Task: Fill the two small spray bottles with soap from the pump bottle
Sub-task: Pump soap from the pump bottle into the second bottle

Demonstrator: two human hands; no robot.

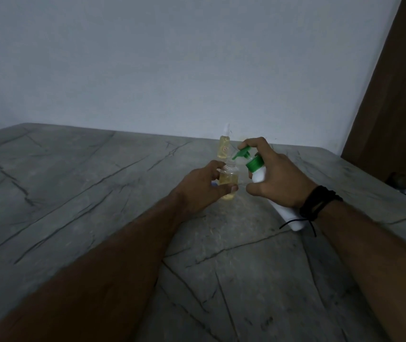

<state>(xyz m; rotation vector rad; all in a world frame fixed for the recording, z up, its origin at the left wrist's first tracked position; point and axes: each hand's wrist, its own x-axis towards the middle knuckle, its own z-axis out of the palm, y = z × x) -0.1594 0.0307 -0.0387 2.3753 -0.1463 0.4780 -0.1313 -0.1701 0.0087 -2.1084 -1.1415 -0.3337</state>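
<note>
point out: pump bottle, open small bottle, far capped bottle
pump bottle (258, 174), head view, white body just below the green collar
open small bottle (227, 180), head view, yellow-filled body between the fingers
far capped bottle (223, 147), head view, yellow body below its cap

The right hand (277, 178) covers most of the pump bottle (258, 175). The far spray bottle's label (226, 148) is way too tiny to read. Can't make out the dark stuff (394, 177) at the right edge.

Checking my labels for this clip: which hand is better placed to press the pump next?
Right. The right hand already grips the tilted pump bottle, a finger on its green pump head, spout over the open bottle. The left hand is busy steadying that bottle.
</note>
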